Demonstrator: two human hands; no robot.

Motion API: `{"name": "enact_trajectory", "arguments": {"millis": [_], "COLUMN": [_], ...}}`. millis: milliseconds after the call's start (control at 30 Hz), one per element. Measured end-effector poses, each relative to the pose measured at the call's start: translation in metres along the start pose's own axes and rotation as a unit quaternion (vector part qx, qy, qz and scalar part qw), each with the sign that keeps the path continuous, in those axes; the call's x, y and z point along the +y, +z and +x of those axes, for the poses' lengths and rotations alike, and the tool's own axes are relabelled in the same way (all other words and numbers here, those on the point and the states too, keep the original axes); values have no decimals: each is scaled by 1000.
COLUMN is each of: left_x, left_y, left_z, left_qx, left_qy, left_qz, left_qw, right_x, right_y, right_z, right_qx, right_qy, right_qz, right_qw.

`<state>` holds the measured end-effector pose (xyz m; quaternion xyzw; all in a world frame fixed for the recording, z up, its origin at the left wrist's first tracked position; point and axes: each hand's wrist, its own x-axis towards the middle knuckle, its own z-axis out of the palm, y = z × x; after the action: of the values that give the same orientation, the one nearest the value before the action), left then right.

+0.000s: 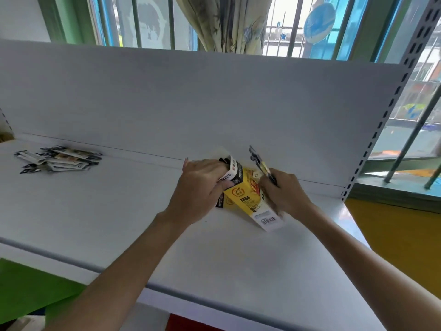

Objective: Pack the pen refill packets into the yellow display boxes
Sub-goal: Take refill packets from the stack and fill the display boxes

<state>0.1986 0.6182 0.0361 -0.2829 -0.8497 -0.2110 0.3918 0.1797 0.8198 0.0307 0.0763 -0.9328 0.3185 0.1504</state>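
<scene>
A yellow display box [248,197] lies tilted on the white shelf [119,211], its white barcode end pointing toward me. My left hand [200,185] grips the box's far, open end, with the thumb across its white and black flap. My right hand [284,192] rests against the box's right side and pinches a thin pen refill packet [260,164] that sticks up and away behind the box. A loose pile of several refill packets [59,158] lies at the far left of the shelf, out of reach of both hands.
The shelf's white back panel [214,103] rises right behind the box. A perforated metal upright [372,139] marks the shelf's right end. Barred windows and a curtain [224,22] stand behind. Below the front edge are green and yellow surfaces.
</scene>
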Motion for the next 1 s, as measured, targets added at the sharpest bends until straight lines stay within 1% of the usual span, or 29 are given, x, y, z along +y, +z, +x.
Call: {"name": "enact_trajectory", "arguments": {"millis": [67, 133, 200, 267, 333, 400, 500, 567, 633, 733, 800, 833, 867, 933, 1000], "left_x": [11, 24, 35, 45, 54, 61, 70, 76, 80, 83, 85, 87, 87, 87, 87], "left_y": [-2, -3, -3, -2, 0, 2, 3, 2, 0, 2, 4, 5, 6, 7, 7], "left_z": [10, 17, 22, 27, 31, 35, 42, 43, 43, 44, 45, 45, 44, 44, 43], "left_qx": [5, -19, -36, -50, -66, -68, -74, -73, -66, -49, -41, -38, -32, -21, -17], "left_qy": [98, 134, 144, 152, 155, 153, 157, 165, 162, 153, 147, 143, 143, 150, 148], "left_qz": [86, 106, 110, 114, 114, 109, 89, 89, 99, 118, 131, 129, 121, 114, 110], "left_qw": [991, 985, 983, 981, 979, 980, 981, 980, 980, 980, 979, 980, 982, 982, 983], "right_x": [-14, -34, -56, -76, -87, -90, -83, -74, -67, -60, -57, -55, -53, -46, -40], "right_y": [-26, -58, -88, -107, -114, -112, -105, -101, -98, -95, -93, -92, -89, -85, -81], "right_z": [3, 7, 9, 8, 4, -1, -5, -6, -8, -9, -7, -6, -4, -4, -8], "right_qx": [47, 143, 226, 251, 241, 227, 219, 224, 239, 254, 242, 225, 206, 173, 156], "right_qy": [4, -19, -71, -104, -136, -158, -160, -178, -208, -239, -256, -252, -230, -165, -150], "right_qz": [73, 148, 198, 265, 294, 268, 219, 168, 113, 66, 24, 1, -19, -49, -67], "right_qw": [996, 978, 951, 925, 915, 923, 937, 943, 942, 935, 936, 941, 951, 970, 974]}}
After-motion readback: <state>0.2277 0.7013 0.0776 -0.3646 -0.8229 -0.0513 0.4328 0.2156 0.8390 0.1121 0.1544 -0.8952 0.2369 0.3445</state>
